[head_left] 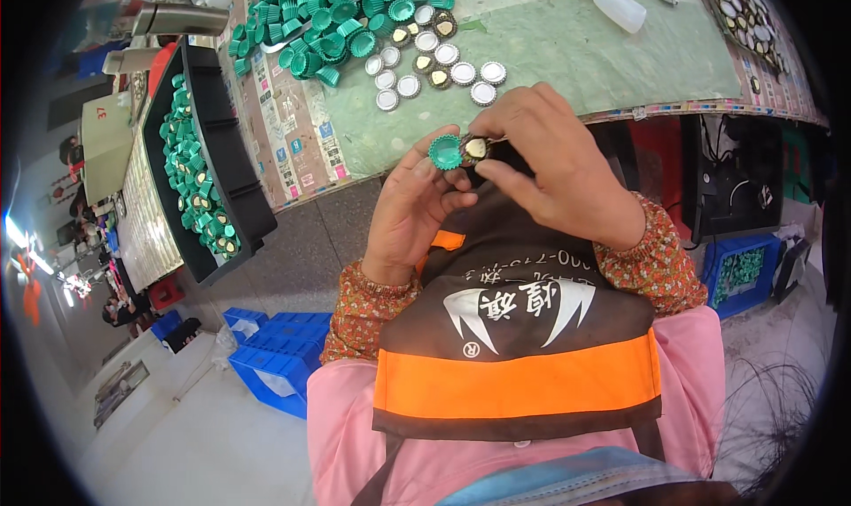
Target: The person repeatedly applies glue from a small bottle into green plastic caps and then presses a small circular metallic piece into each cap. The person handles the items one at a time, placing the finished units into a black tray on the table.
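Over the near edge of the table, my left hand (399, 200) is closed, thumb and fingers pinching a green fluted cup (445, 154) whose hollow side shows. Right beside that cup, my right hand (558, 165) pinches a dark, ridged-edged cap (476, 148) with a cream-coloured centre. The two pieces are side by side at the fingertips; whether they touch I cannot tell. Beyond my hands lie several white crimped caps (463, 73), some dark ones with cream centres (439, 78) among them. A heap of green fluted cups (328, 27) lies farther back to the left.
At the left stands a black crate (226, 165) holding green cups with pale centres (197, 182). A clear plastic bottle (618, 10) lies at the back. Dark caps fill a tray (745, 19) at the far right. Blue crates (279, 355) stand on the floor.
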Motion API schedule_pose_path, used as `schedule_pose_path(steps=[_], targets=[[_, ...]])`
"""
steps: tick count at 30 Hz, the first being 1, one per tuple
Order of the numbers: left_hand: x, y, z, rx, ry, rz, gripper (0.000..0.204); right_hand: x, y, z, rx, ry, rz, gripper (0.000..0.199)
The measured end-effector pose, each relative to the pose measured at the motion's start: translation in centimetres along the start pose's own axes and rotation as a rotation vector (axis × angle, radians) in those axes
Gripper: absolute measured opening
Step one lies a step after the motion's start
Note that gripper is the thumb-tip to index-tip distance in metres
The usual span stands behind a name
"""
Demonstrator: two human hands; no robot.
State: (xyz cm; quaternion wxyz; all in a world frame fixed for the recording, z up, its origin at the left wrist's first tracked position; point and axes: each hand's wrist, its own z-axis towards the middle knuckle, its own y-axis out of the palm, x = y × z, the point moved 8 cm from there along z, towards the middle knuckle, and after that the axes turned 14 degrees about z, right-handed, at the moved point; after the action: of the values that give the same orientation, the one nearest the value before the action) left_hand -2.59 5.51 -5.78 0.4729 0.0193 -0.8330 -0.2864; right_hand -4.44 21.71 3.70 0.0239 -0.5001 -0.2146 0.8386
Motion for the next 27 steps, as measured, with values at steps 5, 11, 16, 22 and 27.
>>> schedule_pose_path(steps=[5, 11, 16, 22, 27], targets=[[-0.2, 0.2, -0.1, 0.007, -0.004, 0.035, 0.054, -0.7, 1.2, -0.1, 0.003, -0.008, -0.091, 0.034], [-0.4, 0.3, -0.2, 0.037, -0.012, 0.100, 0.050, -0.8, 2.1, -0.3, -0.047, 0.034, -0.136, 0.029], [-0.7, 0.3, -0.2, 0.034, -0.015, 0.125, 0.047, -0.9, 2.1, -0.5, -0.044, 0.034, -0.152, 0.027], [-0.9, 0.4, -0.2, 0.019, -0.008, 0.148, 0.046, -0.7, 2.1, -0.6, -0.036, 0.044, -0.118, 0.026], [-0.7, 0.7, -0.4, 0.022, 0.004, 0.187, 0.045, -0.2, 2.2, -0.8, -0.035, 0.049, -0.054, 0.025]])
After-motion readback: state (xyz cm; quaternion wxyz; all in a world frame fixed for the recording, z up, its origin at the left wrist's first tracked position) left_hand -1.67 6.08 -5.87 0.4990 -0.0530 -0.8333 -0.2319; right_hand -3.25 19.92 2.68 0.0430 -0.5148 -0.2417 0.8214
